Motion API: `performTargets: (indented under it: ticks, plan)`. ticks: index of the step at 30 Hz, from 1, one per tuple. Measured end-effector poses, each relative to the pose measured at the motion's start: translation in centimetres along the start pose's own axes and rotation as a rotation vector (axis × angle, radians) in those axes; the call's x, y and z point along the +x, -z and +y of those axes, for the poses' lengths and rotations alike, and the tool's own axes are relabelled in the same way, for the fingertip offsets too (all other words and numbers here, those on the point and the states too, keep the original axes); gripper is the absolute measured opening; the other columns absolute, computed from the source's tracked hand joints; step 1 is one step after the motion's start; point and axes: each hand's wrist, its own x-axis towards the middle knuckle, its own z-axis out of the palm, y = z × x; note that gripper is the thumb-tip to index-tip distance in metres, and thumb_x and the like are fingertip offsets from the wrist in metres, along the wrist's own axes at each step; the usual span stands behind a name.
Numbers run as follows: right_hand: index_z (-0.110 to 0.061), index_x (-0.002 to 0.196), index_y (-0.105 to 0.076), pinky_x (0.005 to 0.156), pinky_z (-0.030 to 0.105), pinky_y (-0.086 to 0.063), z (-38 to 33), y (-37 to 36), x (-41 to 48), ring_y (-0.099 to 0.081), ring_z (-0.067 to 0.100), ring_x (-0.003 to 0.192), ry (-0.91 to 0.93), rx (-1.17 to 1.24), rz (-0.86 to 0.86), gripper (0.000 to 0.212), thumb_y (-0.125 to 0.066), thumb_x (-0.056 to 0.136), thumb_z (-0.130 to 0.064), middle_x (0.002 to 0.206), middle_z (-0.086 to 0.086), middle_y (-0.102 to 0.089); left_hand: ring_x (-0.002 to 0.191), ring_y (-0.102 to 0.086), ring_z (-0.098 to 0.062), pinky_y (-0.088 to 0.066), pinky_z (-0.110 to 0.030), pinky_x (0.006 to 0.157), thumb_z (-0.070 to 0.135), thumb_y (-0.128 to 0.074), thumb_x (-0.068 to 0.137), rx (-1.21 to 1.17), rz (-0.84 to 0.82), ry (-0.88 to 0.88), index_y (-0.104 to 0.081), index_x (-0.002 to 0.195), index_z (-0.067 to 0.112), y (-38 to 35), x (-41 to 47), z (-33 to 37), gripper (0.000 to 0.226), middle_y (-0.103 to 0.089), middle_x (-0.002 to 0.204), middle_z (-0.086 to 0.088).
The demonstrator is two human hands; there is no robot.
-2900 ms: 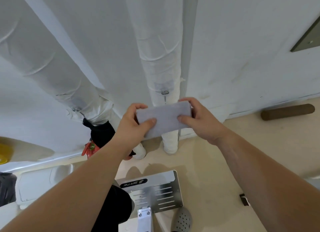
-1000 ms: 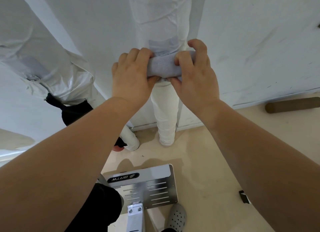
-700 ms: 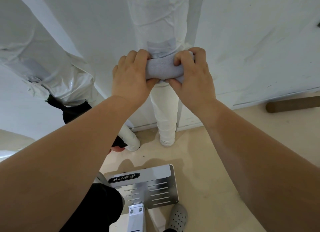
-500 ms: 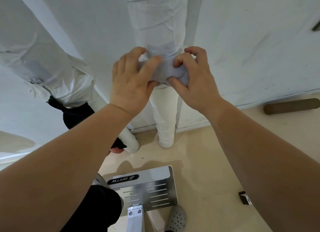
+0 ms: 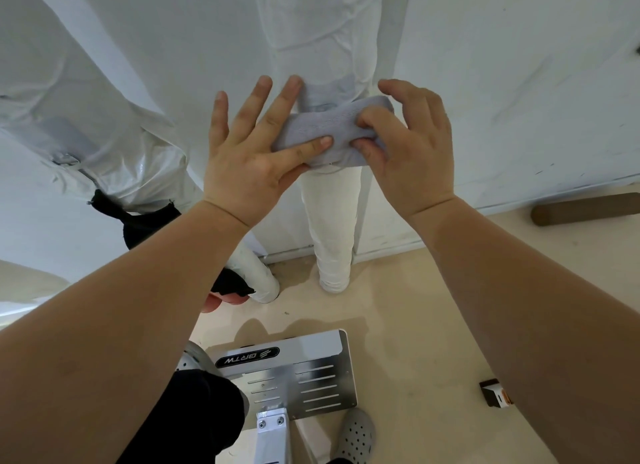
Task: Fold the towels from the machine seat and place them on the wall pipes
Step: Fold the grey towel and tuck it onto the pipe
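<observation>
- Up against the vertical pipe (image 5: 330, 217), the one wrapped in white, there's the grey towel (image 5: 325, 127). It's folded into a thick little bundle and lies crosswise over the front of the pipe, about where the fatter upper wrap meets the thinner lower part.
- The right hand (image 5: 412, 152) has the towel's right end. Its fingers are curled over the top with the thumb tucked under, so it's a proper grasp.
- The left hand (image 5: 249, 155) is pretty much released, fingers straight and fanned out. Only the thumb lies flat on the towel's left half, and the fingertips reach up beside the pipe.
- Off to the left a second wrapped pipe (image 5: 104, 141) runs at a slant, with a black cloth (image 5: 142, 221) on it lower down.
- Down on the beige floor (image 5: 415, 307), below the arms, sits a metal plate (image 5: 304, 373) with slots and a dark logo badge.
- A grey perforated shoe (image 5: 356, 436) pokes in at the bottom edge.
- To the right, a brown cylinder (image 5: 588, 208) lies along the base of the wall, and a small dark box (image 5: 493, 392) sits by the right forearm.
</observation>
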Motion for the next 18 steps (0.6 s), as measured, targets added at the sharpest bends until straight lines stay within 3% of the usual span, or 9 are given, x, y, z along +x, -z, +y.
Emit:
performTargets:
  ticks: [12, 18]
  plan:
    - [-0.020, 0.126, -0.063, 0.102, 0.044, -0.043, -3.4, 2.2, -2.3, -0.049, 0.034, 0.131, -0.190, -0.051, -0.126, 0.038, -0.062, 0.093, -0.039, 0.147, 0.012, -0.050, 0.146, -0.034, -0.043, -0.025, -0.072, 0.112, 0.049, -0.058, 0.099, -0.049, -0.181, 0.118, -0.056, 0.140, 0.045, 3.5, -0.4, 2.2, 0.041, -0.038, 0.159, -0.018]
    - [-0.020, 0.141, -0.054, 0.113, 0.050, -0.034, -4.5, 3.5, -3.7, -0.037, 0.036, 0.145, -0.208, -0.106, -0.207, 0.058, -0.063, 0.089, -0.043, 0.158, 0.013, -0.039, 0.151, -0.025, -0.041, -0.019, -0.071, 0.115, 0.039, -0.068, 0.090, -0.025, -0.294, 0.177, -0.048, 0.146, 0.041, 5.9, -0.5, 3.8, 0.060, -0.025, 0.166, -0.012]
